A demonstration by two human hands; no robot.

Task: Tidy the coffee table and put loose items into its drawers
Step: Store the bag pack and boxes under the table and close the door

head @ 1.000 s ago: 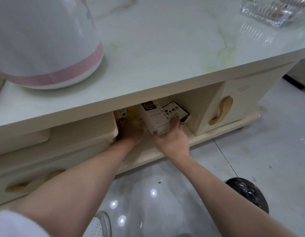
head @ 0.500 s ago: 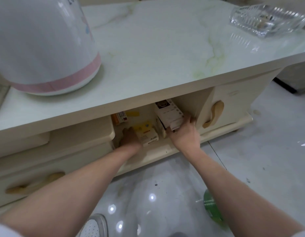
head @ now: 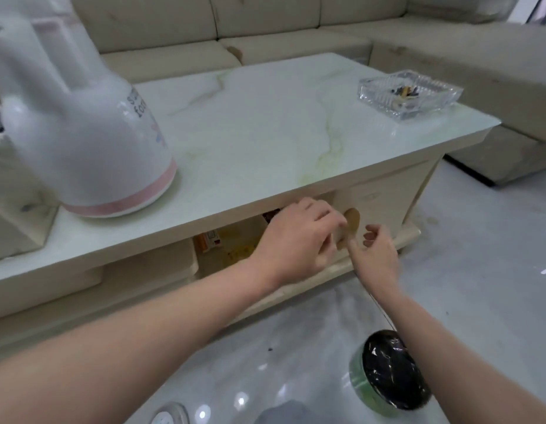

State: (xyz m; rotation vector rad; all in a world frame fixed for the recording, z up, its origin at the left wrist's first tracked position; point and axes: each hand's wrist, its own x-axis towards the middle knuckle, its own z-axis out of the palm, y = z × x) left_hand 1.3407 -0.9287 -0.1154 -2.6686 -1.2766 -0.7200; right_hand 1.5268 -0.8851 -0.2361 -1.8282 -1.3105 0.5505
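Note:
The coffee table (head: 265, 130) has a pale marble top and an open middle compartment (head: 228, 249) under its front edge. Inside I see an orange box (head: 209, 241), something yellow (head: 239, 254) and the dark top of another box (head: 271, 214). My left hand (head: 299, 237) hovers in front of this compartment, blurred, fingers bent and holding nothing. Its fingertips reach the edge of the right drawer (head: 378, 206). My right hand (head: 375, 255) is just below that drawer's wooden handle (head: 352, 221), fingers loosely curled and empty.
A white jug with a pink band (head: 91, 142) stands on the table's left, a glass ashtray (head: 409, 94) at its far right corner. The left drawer (head: 149, 264) juts out. A green bin with a black bag (head: 391, 370) sits on the floor by my right arm. A beige sofa (head: 296, 26) lies behind.
Both hands have come out of the middle compartment and let go of the boxes, which stay inside. They moved up and right toward the right drawer. My head has lifted.

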